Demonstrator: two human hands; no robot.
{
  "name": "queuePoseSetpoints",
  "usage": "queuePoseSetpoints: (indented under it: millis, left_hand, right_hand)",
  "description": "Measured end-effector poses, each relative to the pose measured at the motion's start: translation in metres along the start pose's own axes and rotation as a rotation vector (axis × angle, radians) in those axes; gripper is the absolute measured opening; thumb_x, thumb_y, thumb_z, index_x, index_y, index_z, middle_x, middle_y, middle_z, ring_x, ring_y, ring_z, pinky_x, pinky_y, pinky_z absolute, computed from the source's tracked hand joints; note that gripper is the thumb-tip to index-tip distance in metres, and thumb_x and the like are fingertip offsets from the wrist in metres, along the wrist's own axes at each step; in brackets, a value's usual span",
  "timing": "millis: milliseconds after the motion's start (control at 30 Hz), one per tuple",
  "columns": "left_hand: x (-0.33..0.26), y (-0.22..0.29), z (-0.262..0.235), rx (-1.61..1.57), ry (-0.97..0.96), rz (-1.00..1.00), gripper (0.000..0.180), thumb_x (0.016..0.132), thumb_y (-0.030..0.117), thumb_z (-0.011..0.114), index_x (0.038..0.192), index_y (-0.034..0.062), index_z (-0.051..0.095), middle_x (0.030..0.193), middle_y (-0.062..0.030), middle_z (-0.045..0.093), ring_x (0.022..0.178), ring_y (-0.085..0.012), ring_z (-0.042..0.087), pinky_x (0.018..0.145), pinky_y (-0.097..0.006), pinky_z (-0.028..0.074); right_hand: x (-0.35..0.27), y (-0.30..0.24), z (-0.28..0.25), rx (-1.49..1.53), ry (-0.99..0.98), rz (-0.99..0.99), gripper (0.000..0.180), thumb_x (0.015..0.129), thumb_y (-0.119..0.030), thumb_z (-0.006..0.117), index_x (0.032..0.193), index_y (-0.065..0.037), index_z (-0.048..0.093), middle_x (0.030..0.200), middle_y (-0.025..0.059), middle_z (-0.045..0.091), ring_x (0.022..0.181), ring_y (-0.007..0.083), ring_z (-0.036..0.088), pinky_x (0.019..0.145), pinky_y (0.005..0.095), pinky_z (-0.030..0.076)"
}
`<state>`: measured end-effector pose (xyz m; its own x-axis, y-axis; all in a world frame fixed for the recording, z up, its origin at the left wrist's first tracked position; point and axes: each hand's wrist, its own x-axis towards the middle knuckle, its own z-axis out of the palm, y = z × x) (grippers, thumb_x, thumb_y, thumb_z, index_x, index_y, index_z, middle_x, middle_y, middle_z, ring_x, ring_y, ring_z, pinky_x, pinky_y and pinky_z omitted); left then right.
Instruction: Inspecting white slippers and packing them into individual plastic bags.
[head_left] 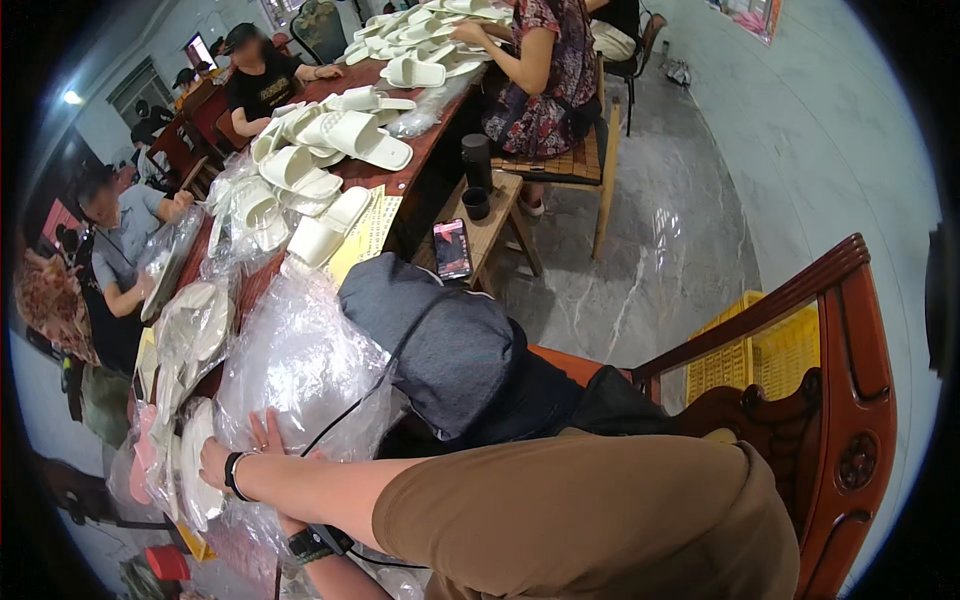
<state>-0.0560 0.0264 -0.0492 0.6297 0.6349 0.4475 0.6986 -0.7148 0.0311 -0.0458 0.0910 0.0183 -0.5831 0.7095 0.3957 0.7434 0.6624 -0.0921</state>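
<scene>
White slippers (pixel 370 140): the broadest spread, heaped around 11 o'clock and running on toward 12 along the red-brown desk (pixel 427 155); they lie at many angles, probably a shared pile kept within reach of several people
Carved chair (pixel 866 335): dark red wood at 3 o'clock, with yellow crates (pixel 790 355) beyond its back, seemingly stowed clear of the desk
Grey cloth bundle (pixel 430 345): just below the centre, beside the desk's near edge, a dark cable crossing it
Clear plastic bag (pixel 290 345): between 8 and 9 o'clock, puffed and crumpled, perhaps lying there to be handy
Near slipper (pixel 199 508): white, at 8 o'clock among clear plastic, sole-like side up as far as shows; it lies closest to the wearer's hands
Phone (pixel 452 248): near the centre toward 11 o'clock, on a low wooden bench, apart from the slippers, likely to spare desk room
Left hand (pixel 267 433): visible fingers extended and parted over the plastic, maybe steadying it; the right forearm hides the rest, so I cannot tell whether it pinches
Right hand (pixel 214 464): at 8 o'clock, against the near slipper; its fingertips are unclear, so whether it grips or merely presses I cannot tell
</scene>
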Motion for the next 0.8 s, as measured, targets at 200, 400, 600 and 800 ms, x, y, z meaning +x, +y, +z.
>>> queuePoseSetpoints:
  millis: [200, 400, 600, 800]
  left_hand:
    - [0.004, 0.004, -0.006, 0.013, -0.020, 0.020, 0.071, 0.088, 0.032, 0.068, 0.149, 0.0060, 0.043, 0.161, -0.0262, 0.026, 0.145, -0.0464, 0.029, 0.117, -0.054, 0.026]
    - [0.003, 0.007, -0.008, 0.003, -0.027, 0.019, 0.073, 0.087, 0.033, 0.070, 0.149, 0.0056, 0.043, 0.161, -0.0265, 0.026, 0.144, -0.0466, 0.030, 0.116, -0.053, 0.027]
    - [0.005, 0.013, -0.010, -0.034, -0.025, -0.003, 0.075, 0.085, 0.033, 0.072, 0.148, 0.0053, 0.043, 0.161, -0.0268, 0.026, 0.144, -0.0467, 0.031, 0.116, -0.053, 0.028]
    - [0.004, 0.022, -0.012, -0.107, -0.042, -0.072, 0.078, 0.083, 0.034, 0.075, 0.148, 0.0050, 0.043, 0.160, -0.0262, 0.028, 0.143, -0.0459, 0.033, 0.115, -0.052, 0.029]
  right_hand:
    - [-0.008, 0.003, -0.018, 0.001, -0.029, 0.012, 0.028, 0.089, -0.027, 0.055, 0.105, -0.008, 0.071, 0.099, 0.0111, 0.070, 0.092, 0.0275, 0.066, 0.078, 0.0416, 0.046]
    - [-0.008, 0.000, -0.023, 0.001, -0.049, 0.002, 0.028, 0.089, -0.027, 0.055, 0.103, -0.009, 0.071, 0.100, 0.0104, 0.070, 0.093, 0.0269, 0.066, 0.078, 0.0413, 0.046]
    - [-0.002, 0.005, -0.014, 0.008, -0.072, -0.036, 0.028, 0.089, -0.027, 0.055, 0.102, -0.009, 0.072, 0.100, 0.0098, 0.070, 0.093, 0.0264, 0.066, 0.079, 0.0410, 0.046]
    - [-0.001, 0.025, 0.001, 0.025, 0.107, -0.218, 0.024, 0.088, -0.024, 0.057, 0.095, -0.007, 0.071, 0.102, 0.0119, 0.069, 0.093, 0.0262, 0.066, 0.080, 0.0403, 0.045]
